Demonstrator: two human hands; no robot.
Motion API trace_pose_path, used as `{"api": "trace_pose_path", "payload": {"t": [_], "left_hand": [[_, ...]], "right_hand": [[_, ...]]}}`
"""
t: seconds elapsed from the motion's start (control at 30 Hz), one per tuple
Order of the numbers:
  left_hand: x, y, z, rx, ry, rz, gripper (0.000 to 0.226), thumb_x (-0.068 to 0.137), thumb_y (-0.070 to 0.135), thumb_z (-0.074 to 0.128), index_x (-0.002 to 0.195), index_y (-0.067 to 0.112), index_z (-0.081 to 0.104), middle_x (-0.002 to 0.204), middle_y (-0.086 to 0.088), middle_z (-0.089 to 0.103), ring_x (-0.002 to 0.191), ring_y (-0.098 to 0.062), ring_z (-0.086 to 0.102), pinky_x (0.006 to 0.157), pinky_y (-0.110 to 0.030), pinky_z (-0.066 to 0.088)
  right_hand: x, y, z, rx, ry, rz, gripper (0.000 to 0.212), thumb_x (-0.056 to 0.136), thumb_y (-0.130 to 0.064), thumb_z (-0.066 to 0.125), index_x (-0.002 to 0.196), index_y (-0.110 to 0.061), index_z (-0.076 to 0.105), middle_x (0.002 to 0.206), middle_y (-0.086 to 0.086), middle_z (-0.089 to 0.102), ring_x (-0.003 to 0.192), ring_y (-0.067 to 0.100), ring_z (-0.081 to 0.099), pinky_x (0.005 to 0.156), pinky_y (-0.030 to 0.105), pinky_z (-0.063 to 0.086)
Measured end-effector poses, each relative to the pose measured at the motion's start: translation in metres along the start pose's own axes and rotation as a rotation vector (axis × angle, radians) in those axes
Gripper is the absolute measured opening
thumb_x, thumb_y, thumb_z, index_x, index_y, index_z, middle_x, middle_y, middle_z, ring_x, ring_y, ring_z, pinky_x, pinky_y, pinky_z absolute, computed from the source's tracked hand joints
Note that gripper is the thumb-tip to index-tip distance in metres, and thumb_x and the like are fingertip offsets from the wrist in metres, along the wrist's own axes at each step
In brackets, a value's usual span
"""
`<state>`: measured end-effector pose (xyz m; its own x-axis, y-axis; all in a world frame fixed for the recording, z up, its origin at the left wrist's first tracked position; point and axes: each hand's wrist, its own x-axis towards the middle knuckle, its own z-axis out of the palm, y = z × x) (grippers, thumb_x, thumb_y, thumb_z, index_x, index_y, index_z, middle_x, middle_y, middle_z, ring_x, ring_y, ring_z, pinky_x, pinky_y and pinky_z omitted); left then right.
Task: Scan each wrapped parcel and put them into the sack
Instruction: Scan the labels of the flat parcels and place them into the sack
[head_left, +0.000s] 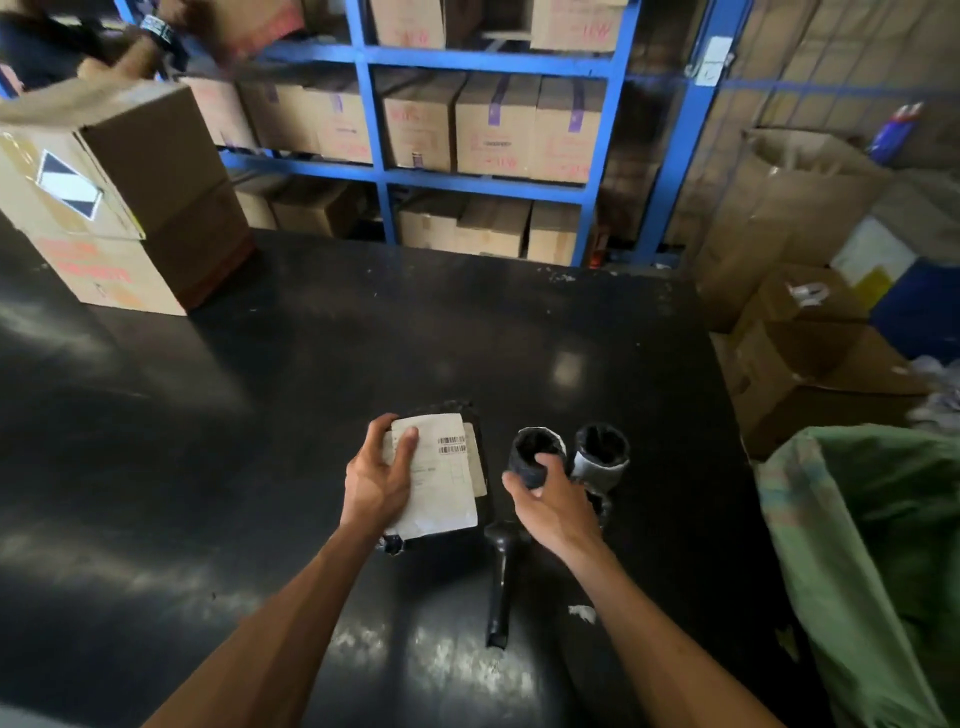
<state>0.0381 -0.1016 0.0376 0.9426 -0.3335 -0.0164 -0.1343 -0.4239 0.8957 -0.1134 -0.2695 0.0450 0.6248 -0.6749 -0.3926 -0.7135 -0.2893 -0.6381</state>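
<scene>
My left hand (382, 475) grips a flat black-wrapped parcel (475, 415) with a white barcode label (441, 478) facing up, low over the black table (311, 364). My right hand (550, 499) closes on an upright black-wrapped cylinder parcel (535, 449). A second cylinder parcel (602, 457), black with a grey-white band, stands touching it on the right. A black handheld scanner (501, 582) lies on the table just below my right hand. The green woven sack (872, 545) gapes open at the table's right edge.
A large cardboard box (119, 208) sits at the table's far left, with another person's hand (130, 57) above it. Blue shelving (374, 156) full of cartons stands behind. Open cardboard boxes (810, 364) crowd the floor at right.
</scene>
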Motion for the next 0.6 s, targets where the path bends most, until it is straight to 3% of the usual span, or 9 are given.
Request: {"api": "trace_pose_path", "payload": {"t": [0.1,0.17,0.27,0.37,0.47,0.53,0.6], "left_hand": [[-0.023,0.035,0.039,-0.139,-0.099,0.020,0.027,0.095,0.053,0.058,0.119,0.040,0.056,0.098,0.006,0.069,0.086,-0.008,0.069,0.070,-0.021,0.054],[-0.040,0.059,0.070,-0.241,-0.182,0.029,0.024,0.098,0.044,0.058,0.120,0.033,0.058,0.098,0.007,0.067,0.078,0.005,0.067,0.063,-0.011,0.051],[-0.062,0.084,0.117,-0.277,-0.336,0.035,0.028,0.102,0.042,0.053,0.126,0.030,0.056,0.100,0.004,0.067,0.073,0.011,0.064,0.060,-0.010,0.049],[-0.077,0.106,0.167,-0.247,-0.494,0.027,0.040,0.104,0.052,0.039,0.144,0.048,0.039,0.118,0.011,0.063,0.093,0.005,0.064,0.073,-0.008,0.046],[-0.097,0.134,0.224,-0.307,-0.598,0.001,0.053,0.105,0.056,0.028,0.154,0.048,0.009,0.134,0.030,0.039,0.124,0.010,0.044,0.096,-0.005,0.032],[-0.113,0.150,0.264,-0.348,-0.665,-0.037,0.066,0.092,0.078,0.033,0.150,0.061,0.006,0.152,0.021,0.034,0.137,-0.004,0.040,0.116,-0.028,0.032],[-0.128,0.151,0.310,-0.282,-0.725,-0.066,0.074,0.074,0.094,0.036,0.138,0.077,0.006,0.156,-0.006,0.042,0.129,-0.020,0.055,0.112,-0.050,0.041]], "right_hand": [[-0.001,0.005,-0.027,0.260,-0.015,-0.016,0.082,0.081,-0.079,0.050,0.150,-0.040,0.031,0.124,-0.007,0.068,0.129,0.025,0.058,0.110,0.045,0.043],[-0.004,0.020,-0.047,0.355,0.015,-0.011,0.089,0.072,-0.086,0.051,0.149,-0.049,0.026,0.131,-0.006,0.064,0.125,0.024,0.060,0.107,0.048,0.048],[-0.011,0.058,-0.081,0.512,0.110,-0.010,0.078,0.074,-0.080,0.060,0.143,-0.059,0.030,0.134,-0.012,0.063,0.117,0.014,0.065,0.102,0.044,0.054],[-0.019,0.105,-0.121,0.653,0.187,-0.056,0.037,0.090,-0.052,0.068,0.120,-0.065,0.053,0.114,-0.023,0.071,0.104,0.000,0.069,0.098,0.035,0.057],[-0.022,0.156,-0.164,0.725,0.309,-0.052,0.036,0.097,-0.036,0.067,0.128,-0.052,0.059,0.114,-0.017,0.074,0.106,0.004,0.071,0.097,0.037,0.058],[-0.022,0.194,-0.199,0.768,0.410,-0.010,0.035,0.098,-0.032,0.066,0.132,-0.039,0.061,0.114,-0.011,0.075,0.105,0.011,0.072,0.095,0.039,0.059],[-0.021,0.237,-0.241,0.809,0.518,0.038,0.029,0.099,-0.027,0.066,0.127,-0.034,0.063,0.111,-0.007,0.074,0.101,0.015,0.072,0.088,0.036,0.061]]}}
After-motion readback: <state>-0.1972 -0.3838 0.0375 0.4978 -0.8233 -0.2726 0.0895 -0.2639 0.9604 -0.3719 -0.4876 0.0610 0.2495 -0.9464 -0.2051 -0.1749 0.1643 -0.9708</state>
